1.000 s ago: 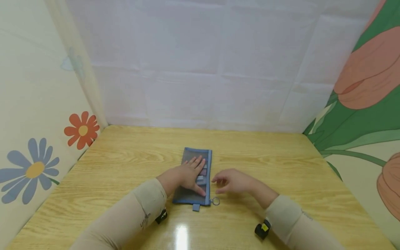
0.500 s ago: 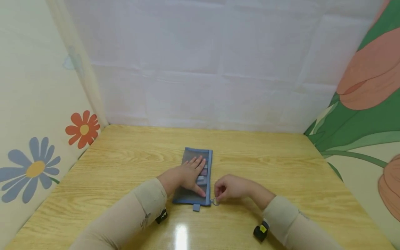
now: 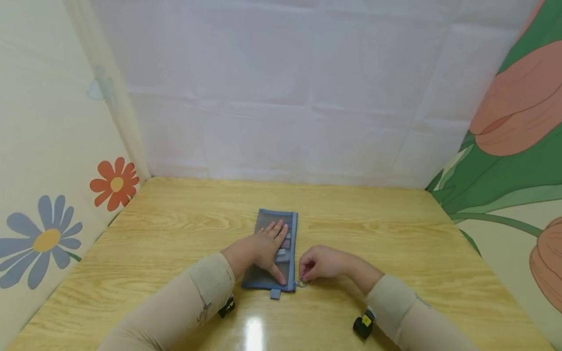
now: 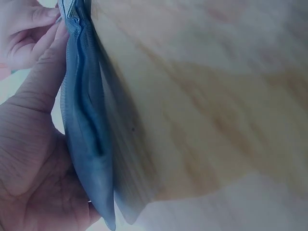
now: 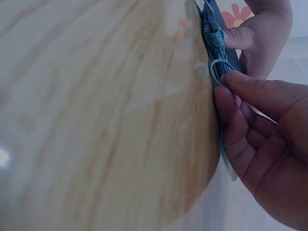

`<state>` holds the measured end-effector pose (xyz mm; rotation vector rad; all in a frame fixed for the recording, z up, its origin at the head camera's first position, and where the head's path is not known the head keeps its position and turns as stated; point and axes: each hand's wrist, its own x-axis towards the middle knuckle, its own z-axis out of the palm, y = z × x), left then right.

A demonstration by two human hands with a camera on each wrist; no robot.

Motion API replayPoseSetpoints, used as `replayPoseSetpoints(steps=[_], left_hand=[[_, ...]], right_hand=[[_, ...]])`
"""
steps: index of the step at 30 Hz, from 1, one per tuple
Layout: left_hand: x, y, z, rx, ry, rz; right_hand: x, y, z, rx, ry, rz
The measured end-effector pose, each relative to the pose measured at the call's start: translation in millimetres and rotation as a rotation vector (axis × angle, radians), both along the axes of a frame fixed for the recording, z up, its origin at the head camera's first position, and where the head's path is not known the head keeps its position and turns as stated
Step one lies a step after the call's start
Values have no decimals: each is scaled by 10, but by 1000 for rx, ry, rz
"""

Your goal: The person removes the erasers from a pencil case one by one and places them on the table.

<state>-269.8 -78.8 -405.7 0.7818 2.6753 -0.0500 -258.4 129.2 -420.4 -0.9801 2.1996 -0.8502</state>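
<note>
A blue-edged mesh zipper pouch (image 3: 267, 276) lies flat on the wooden table, its zipper along the right side. Small light and purplish items (image 3: 286, 243) show through the mesh. My left hand (image 3: 265, 247) presses on the pouch with fingers spread, the thumb near its lower right corner. At that corner my right hand (image 3: 324, 263) pinches the zipper's pull ring (image 3: 302, 282) between thumb and index finger. In the right wrist view the ring (image 5: 215, 72) hangs from the zipper end, beside the left thumb. A short fabric tab (image 3: 275, 294) sticks out of the pouch's near edge.
The wood-grain table (image 3: 197, 209) reaches back to a white sheet (image 3: 263, 97). Flower-printed panels (image 3: 57, 131) flank it on the left and right. A black wrist camera (image 3: 364, 323) sits under the right cuff, another (image 3: 227, 307) under the left.
My right hand has moved down to the pull ring, its loosely curled fingers closing to pinch it. The left hand stays on the pouch, its thumb now slightly lower.
</note>
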Motion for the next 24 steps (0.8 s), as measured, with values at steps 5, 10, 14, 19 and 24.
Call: replayPoseSetpoints(steps=[5, 10, 14, 19, 24], left_hand=[[23, 5, -4, 8, 16, -1], [22, 14, 1, 8, 20, 3], [32, 20, 22, -3, 12, 13], [39, 23, 31, -10, 5, 22], [31, 23, 19, -14, 7, 21]], right_hand=[[-4, -15, -1, -21, -43, -31], [-8, -22, -12, -40, -75, -65], [-25, -25, -22, -50, -73, -68], [-37, -34, -24, -55, -73, -84], [-48, -44, -15, -43, -48, -123]])
